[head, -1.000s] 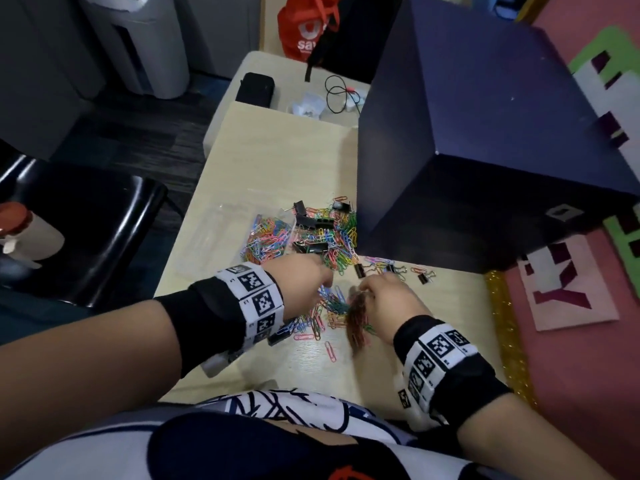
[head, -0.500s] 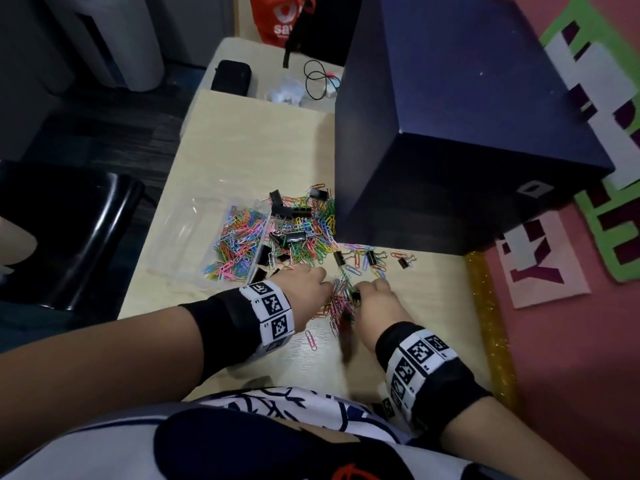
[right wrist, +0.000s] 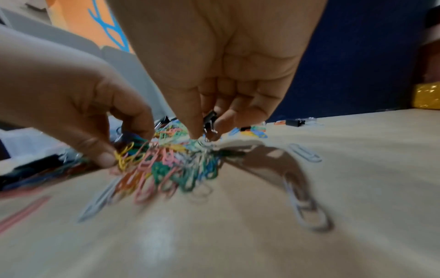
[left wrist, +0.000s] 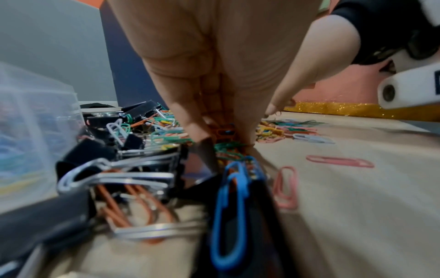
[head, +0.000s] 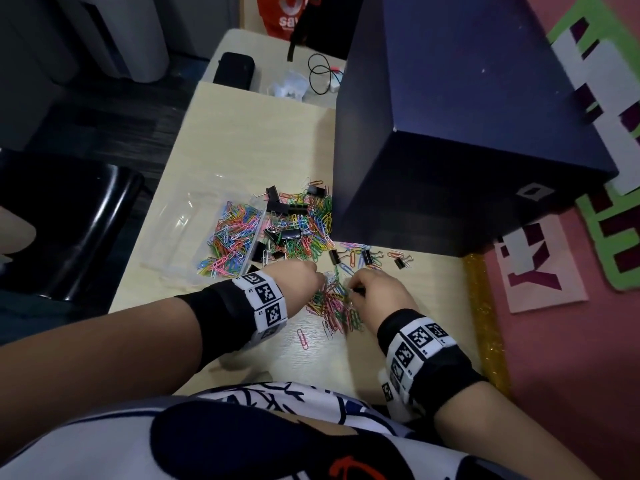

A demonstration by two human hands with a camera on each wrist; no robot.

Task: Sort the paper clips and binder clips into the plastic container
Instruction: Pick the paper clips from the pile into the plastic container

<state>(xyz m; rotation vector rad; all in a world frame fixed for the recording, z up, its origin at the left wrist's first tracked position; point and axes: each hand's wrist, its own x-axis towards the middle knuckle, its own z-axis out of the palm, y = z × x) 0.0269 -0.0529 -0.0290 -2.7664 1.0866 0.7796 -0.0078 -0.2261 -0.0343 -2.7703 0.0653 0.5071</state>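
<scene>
The left hand (head: pixel 300 280) is pinching its fingertips down into a tangle of paper clips (head: pixel 334 308) on the table (head: pixel 256 140), though blur is hiding exactly which clips it is gripping. The right hand (head: pixel 375 294) is holding a small black binder clip (right wrist: pixel 209 120) between thumb and fingers, mostly covered by them. The plastic container (head: pixel 194 233) is sitting just left of the pile, its far side nearly invisible.

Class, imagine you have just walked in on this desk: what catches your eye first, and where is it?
A bright heap of coloured paper clips lies near the desk's front edge, between the left hand and right hand. Behind it, a clear plastic container already holds clips, and a big dark blue box towers at right.
</scene>
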